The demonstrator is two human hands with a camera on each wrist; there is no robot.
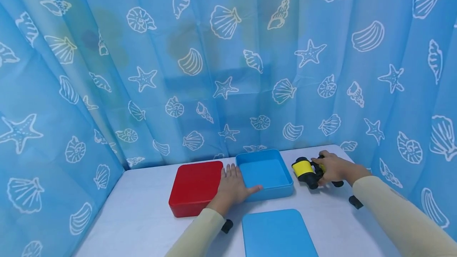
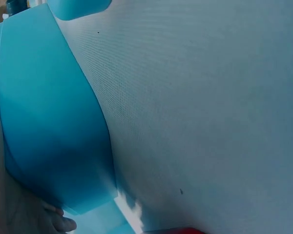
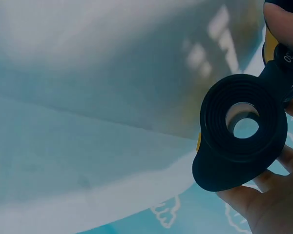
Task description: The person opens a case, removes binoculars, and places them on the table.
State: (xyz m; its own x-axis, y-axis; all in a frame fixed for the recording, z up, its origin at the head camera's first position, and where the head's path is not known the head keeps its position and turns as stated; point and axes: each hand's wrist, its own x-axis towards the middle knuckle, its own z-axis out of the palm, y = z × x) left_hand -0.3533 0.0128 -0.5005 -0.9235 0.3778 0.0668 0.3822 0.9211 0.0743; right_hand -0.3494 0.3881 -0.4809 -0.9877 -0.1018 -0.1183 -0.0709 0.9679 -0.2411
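The yellow-and-black binoculars (image 1: 309, 171) are gripped by the right hand (image 1: 332, 168) just right of the open blue box (image 1: 264, 174), low over the bench (image 1: 143, 213). The box is steadied by the flat, straight-fingered left hand (image 1: 233, 186) at its left wall. The binoculars should be kept level and firmly held, and the box pressed down so it cannot slide.

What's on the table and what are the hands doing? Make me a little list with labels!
left hand: left hand rests flat against the open blue box
right hand: right hand holds yellow and black binoculars
red box: red box, closed, left of the blue one
blue lid: blue lid lies flat, nearest the person
table: white table
backdrop: blue seashell curtain
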